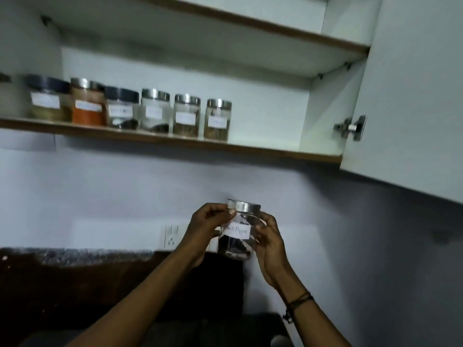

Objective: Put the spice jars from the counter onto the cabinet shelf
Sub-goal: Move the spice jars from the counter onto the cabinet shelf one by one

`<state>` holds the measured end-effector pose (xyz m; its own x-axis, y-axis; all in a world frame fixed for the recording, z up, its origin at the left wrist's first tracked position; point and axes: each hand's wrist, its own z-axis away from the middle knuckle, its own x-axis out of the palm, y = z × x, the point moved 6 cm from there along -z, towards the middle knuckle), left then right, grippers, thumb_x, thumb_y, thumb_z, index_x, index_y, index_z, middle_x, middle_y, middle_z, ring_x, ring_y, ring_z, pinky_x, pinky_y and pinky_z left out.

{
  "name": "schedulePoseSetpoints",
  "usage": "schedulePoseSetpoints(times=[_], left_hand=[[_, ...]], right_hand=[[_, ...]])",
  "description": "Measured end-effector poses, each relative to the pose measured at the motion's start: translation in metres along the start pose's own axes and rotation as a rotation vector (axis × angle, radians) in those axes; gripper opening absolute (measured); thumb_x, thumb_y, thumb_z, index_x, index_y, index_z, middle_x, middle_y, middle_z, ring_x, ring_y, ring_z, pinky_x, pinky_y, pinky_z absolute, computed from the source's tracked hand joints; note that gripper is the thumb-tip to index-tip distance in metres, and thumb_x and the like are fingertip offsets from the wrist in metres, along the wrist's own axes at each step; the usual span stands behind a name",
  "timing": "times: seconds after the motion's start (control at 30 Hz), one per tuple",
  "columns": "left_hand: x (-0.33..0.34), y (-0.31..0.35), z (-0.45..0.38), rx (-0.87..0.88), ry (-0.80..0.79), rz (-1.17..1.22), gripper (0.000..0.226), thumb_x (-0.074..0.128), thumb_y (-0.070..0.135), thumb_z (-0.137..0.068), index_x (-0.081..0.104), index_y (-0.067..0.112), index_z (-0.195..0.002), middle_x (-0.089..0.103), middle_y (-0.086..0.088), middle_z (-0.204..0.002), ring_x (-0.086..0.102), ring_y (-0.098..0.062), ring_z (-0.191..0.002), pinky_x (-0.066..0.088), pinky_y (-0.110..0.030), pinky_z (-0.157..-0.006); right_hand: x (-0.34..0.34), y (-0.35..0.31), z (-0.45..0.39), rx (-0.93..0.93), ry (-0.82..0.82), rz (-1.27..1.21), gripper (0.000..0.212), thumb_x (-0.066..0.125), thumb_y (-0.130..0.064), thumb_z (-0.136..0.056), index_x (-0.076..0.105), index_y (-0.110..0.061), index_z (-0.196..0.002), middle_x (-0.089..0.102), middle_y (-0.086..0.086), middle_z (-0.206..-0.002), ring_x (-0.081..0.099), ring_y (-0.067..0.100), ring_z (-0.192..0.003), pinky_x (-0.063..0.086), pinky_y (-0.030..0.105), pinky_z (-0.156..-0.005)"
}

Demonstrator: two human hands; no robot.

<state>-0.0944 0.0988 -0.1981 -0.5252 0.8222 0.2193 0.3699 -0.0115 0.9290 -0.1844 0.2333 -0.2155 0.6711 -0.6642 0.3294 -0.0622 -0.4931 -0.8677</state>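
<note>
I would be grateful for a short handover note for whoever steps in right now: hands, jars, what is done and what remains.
Left hand and right hand: both hold the black pepper jar between them, upright, steel lid on, below the cabinet shelf.
On the shelf: six labelled jars in a row, from the black-lidded jar at left to the rightmost steel-lidded jar. The cabinet door stands open.
Done: those six are shelved.
Left: lift the pepper jar onto the bare shelf space right of the row. The dark counter shows no other jars clearly.
</note>
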Motion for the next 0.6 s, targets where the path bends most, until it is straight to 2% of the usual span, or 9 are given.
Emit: schedulePoseSetpoints(times=[0.07,0.13,0.3,0.47,0.6], left_hand=[[0.005,0.032,-0.012,0.069,-0.013,-0.035,0.026,0.078,0.035,-0.078,0.071,0.02,-0.099,0.075,0.002,-0.098,0.069,-0.016,-0.092,0.053,-0.03,-0.073],[0.01,0.06,-0.022,0.131,-0.033,-0.041,0.019,0.072,0.028,-0.086,0.072,0.019,-0.103,0.076,0.0,-0.099,0.069,-0.015,-0.09,0.054,-0.027,-0.071],[0.02,0.109,-0.041,0.231,-0.079,-0.07,0.025,0.065,0.014,-0.09,0.069,0.016,-0.115,0.075,-0.004,-0.106,0.07,-0.016,-0.098,0.054,-0.028,-0.078],[0.027,0.14,-0.057,0.333,-0.057,-0.063,0.028,0.072,0.017,-0.086,0.069,0.017,-0.114,0.075,0.001,-0.106,0.07,-0.01,-0.098,0.055,-0.021,-0.075],[0.038,0.177,-0.078,0.443,0.029,-0.11,0.029,0.077,0.025,-0.083,0.071,0.019,-0.111,0.075,0.002,-0.102,0.071,-0.013,-0.097,0.057,-0.027,-0.08]], right_hand=[[0.007,-0.024,-0.017,-0.05,0.012,0.0,0.018,0.044,-0.013,-0.099,0.055,-0.016,-0.113,0.067,0.013,-0.116,0.07,0.023,-0.098,0.057,0.029,-0.072],[0.015,-0.048,-0.03,-0.101,0.023,-0.064,0.016,0.043,-0.011,-0.099,0.055,-0.016,-0.107,0.07,0.009,-0.108,0.071,0.019,-0.091,0.057,0.03,-0.07],[0.033,-0.089,-0.048,-0.236,0.089,-0.042,0.009,0.05,-0.015,-0.099,0.056,-0.018,-0.104,0.071,0.005,-0.104,0.071,0.018,-0.092,0.057,0.026,-0.067],[0.039,-0.125,-0.065,-0.403,0.222,0.053,0.005,0.061,-0.025,-0.094,0.061,-0.02,-0.095,0.073,-0.005,-0.091,0.072,0.011,-0.088,0.057,0.022,-0.065],[0.049,-0.161,-0.092,-0.478,0.28,0.141,0.006,0.062,-0.031,-0.094,0.064,-0.026,-0.096,0.071,-0.007,-0.09,0.068,0.008,-0.083,0.051,0.016,-0.06]])
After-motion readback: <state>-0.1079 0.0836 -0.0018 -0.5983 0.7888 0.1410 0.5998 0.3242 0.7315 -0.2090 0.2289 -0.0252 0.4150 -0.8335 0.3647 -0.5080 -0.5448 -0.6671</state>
